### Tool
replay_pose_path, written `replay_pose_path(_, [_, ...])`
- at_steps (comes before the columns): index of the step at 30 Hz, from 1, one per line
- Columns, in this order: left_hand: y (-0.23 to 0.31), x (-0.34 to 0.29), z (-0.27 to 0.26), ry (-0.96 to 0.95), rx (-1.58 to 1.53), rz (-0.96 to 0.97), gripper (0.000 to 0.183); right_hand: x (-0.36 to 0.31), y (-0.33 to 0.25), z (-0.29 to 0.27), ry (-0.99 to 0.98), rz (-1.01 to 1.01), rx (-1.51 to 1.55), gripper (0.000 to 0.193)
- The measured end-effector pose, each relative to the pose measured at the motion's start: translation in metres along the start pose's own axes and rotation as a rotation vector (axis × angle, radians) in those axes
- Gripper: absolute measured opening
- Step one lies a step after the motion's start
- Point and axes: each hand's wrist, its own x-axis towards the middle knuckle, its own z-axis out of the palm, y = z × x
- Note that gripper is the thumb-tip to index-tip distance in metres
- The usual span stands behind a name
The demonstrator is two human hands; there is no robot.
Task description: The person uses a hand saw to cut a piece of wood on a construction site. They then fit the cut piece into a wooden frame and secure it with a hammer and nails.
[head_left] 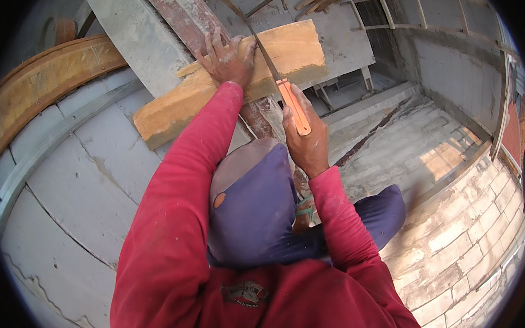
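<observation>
A thick wooden board [180, 110] lies slanted across in front of me, its edges rough and one side darker. My left hand [229, 60] presses down on it from above, palm flat and fingers spread. In my right hand [310, 142] is a handsaw [293, 105] with an orange handle, fingers wrapped around the grip. Its long narrow blade crosses the board just right of my left hand and runs on past the far edge. How deep the blade sits in the wood I cannot tell.
Under the board lie a grey slab [136, 38] and a reddish, worn plank [187, 14]. A curved-looking yellowish beam [49, 81] stands at the left beside a grey block wall [89, 186]. To the right, a lower floor [392, 146] lies beside a pale block wall [458, 249].
</observation>
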Motion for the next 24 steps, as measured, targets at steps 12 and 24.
replay_pose_path(12, [-0.003,-0.001,0.009,0.032,-0.017,-0.038,0.042,0.007,0.018,-0.001,0.002,-0.106,-0.021,0.048])
replay_pose_path(24, [-0.008,-0.005,0.012,0.015,-0.061,-0.056,0.044,-0.037,0.017,-0.024,-0.020,-0.041,0.022,0.051])
